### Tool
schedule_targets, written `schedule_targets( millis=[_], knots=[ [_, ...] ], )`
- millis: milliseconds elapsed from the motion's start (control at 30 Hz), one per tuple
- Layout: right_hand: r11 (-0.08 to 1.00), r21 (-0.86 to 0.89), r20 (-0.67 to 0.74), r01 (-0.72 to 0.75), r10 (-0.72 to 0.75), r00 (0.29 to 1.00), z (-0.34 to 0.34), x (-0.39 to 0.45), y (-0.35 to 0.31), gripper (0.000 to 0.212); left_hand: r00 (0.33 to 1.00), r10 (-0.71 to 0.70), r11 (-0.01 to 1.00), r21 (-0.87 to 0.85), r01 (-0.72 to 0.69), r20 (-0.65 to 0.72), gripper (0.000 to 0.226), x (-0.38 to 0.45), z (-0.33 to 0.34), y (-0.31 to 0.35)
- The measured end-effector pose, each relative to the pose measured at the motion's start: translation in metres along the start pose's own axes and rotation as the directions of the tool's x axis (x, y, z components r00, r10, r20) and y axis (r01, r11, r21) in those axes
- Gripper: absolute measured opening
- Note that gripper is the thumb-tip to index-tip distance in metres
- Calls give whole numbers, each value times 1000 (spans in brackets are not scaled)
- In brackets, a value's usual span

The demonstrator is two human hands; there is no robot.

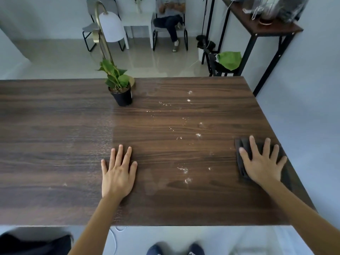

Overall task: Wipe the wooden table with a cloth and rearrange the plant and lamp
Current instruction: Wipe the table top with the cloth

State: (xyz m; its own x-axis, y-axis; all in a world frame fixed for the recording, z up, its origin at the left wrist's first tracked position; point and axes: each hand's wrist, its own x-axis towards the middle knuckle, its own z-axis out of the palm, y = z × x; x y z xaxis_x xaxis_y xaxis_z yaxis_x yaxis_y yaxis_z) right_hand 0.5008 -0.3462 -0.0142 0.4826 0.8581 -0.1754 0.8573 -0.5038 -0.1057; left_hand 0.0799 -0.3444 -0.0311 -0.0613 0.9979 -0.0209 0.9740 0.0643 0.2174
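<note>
Near the right edge of the wooden bench (55,126) a dark cloth (241,159) is pinned flat under the spread right hand (263,162); the left hand (117,173) is laid open, bracing. Wiping seems barely begun: a leftward sweep through the white crumbs (184,170) is called for. The cloth's long axis runs near-to-far. The potted plant (119,89) and lamp (110,26) are kept at the far edge

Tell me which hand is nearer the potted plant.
Left. The left hand lies flat on the table, straight in front of the potted plant. The right hand presses the cloth far off to the right.
</note>
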Motion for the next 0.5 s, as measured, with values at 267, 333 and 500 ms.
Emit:
schedule_targets(
  millis=[267,333,500],
  knots=[
    [963,38,89,266,-268,959,22,25,-238,69,1000,11,1000,-16,-11,10,64,2,0,-2],
    [883,41,107,467,-468,877,33,-16,-248,66,1000,17,999,-33,-17,9,62,3,1,-3],
    [730,61,36,681,-683,729,41,-105,-130,59,1000,13,999,-44,-12,18,54,3,0,-4]
  ],
)
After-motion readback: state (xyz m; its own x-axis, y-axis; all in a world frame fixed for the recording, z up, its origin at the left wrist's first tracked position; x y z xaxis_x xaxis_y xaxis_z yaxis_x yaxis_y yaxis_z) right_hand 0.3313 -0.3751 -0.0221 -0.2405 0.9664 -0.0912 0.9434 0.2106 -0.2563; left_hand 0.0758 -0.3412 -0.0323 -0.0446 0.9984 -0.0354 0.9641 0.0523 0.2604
